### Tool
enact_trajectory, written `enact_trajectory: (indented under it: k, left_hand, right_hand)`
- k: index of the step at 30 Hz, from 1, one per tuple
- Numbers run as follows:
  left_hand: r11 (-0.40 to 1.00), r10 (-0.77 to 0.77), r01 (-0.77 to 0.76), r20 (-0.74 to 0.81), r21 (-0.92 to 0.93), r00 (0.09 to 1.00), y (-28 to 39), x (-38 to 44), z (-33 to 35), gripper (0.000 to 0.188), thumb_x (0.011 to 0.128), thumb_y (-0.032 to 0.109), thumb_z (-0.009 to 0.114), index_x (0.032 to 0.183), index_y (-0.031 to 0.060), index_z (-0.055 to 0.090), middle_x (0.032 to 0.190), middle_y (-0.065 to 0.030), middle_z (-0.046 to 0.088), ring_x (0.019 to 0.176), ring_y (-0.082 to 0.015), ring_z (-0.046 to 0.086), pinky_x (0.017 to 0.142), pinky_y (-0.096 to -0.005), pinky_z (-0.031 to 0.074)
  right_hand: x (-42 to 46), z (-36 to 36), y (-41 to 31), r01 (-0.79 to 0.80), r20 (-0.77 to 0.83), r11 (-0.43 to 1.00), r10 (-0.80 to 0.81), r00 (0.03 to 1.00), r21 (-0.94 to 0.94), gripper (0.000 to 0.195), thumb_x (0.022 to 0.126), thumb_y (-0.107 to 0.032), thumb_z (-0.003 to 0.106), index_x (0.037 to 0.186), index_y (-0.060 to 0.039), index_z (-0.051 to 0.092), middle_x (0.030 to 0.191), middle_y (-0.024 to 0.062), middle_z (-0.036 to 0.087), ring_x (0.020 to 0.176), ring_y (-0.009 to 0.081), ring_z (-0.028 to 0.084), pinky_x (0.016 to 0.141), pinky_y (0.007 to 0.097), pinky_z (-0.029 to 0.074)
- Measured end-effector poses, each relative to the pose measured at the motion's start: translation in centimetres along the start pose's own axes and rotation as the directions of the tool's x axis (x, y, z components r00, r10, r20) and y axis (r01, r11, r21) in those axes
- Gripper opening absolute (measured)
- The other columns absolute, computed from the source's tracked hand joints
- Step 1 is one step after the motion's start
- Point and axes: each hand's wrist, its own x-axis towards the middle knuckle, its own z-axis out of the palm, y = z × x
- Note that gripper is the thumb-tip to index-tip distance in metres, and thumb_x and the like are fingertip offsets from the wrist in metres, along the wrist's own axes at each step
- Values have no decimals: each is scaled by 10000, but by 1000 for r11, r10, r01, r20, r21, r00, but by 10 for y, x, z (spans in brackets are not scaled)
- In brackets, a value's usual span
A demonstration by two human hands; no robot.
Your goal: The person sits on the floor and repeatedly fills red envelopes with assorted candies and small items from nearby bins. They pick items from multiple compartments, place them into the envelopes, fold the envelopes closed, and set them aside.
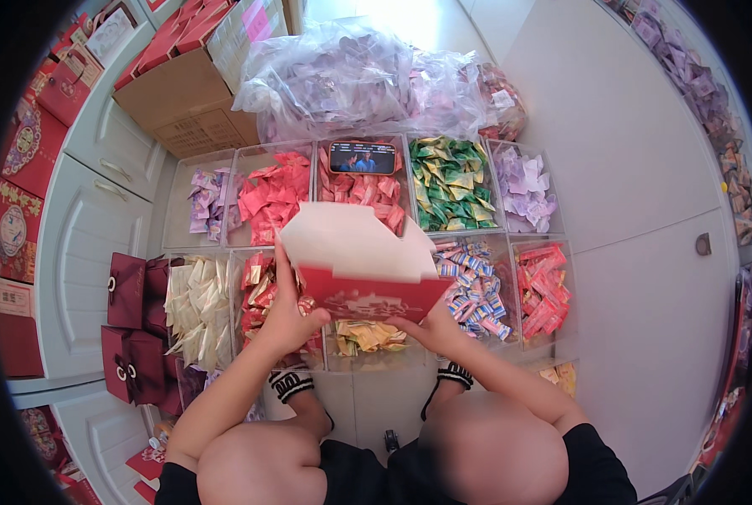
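Observation:
Between both hands I hold a red cardboard gift box with a pale inner side and a light printed pattern on its front. My left hand grips its left end, thumb on the front. At the right end, my right hand has its thumb along the lower edge. Beneath the box lie clear plastic bins of wrapped sweets, partly hidden by it. Yellow packets show just below the box, red-and-gold packets to its left, and blue-striped sweets to its right.
A phone playing a video rests on pink packets in the back row. Green packets fill a bin beside it. Behind stand clear bags and a cardboard carton. Maroon gift bags and white cabinets line the left.

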Motion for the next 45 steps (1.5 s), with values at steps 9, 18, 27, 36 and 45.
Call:
enact_trajectory:
  k: [9, 18, 27, 36, 45]
  left_hand:
    - [825, -234, 247, 89, -509, 968, 27, -14, 25, 830, 917, 418, 757, 1509, 46, 311, 1374, -69, 495, 1289, -197, 482, 1121, -394, 372]
    - [716, -319, 238, -5, -656, 948, 65, -16, 41, 634, 1014, 152, 636, 1536, 76, 284, 1386, -57, 491, 1279, -175, 506, 1105, -367, 420]
    - [985, 128, -115, -89, 132, 988, 59, -17, 45, 872, 1011, 92, 586, 1642, 128, -14, 1685, -190, 38, 1557, -324, 109, 1242, -460, 152]
    - [808, 396, -400, 104, 433, 912, 51, -16, 33, 1007, 1003, 309, 631, 1621, 125, -143, 1667, -282, -145, 1550, -477, -26, 1226, -574, 109]
    - [942, 303, -263, 189, -210, 934, 43, -14, 36, 1040, 972, 747, 355, 1603, 153, -220, 1697, -168, -161, 1575, -316, 4, 1249, -486, 56]
  right_hand:
    - [11, -11, -24, -20, -125, 979, 46, 991, 201, 1161, 818, -135, 834, 1637, -106, 10, 1634, 210, 260, 1474, 347, 362, 1191, 399, 322]
    - [4, -32, -57, -31, -27, 769, 62, 998, 638, 1090, 854, -287, 785, 1630, -75, 50, 1622, 155, 226, 1514, 249, 217, 1214, 402, 229]
    - [7, -18, -67, 161, -297, 947, -75, 952, 278, 888, 929, -77, 612, 1626, -9, 65, 1680, 201, 113, 1553, 307, 158, 1234, 418, 168]
    - [5, -28, -69, 204, -246, 929, -129, 961, 309, 827, 1001, -122, 557, 1613, 37, 23, 1686, 216, 98, 1567, 344, 94, 1250, 421, 87]
    - [6, -19, -72, 97, -394, 939, 44, 918, 331, 716, 964, -24, 623, 1578, -33, 255, 1518, 171, 417, 1381, 296, 441, 1152, 386, 348]
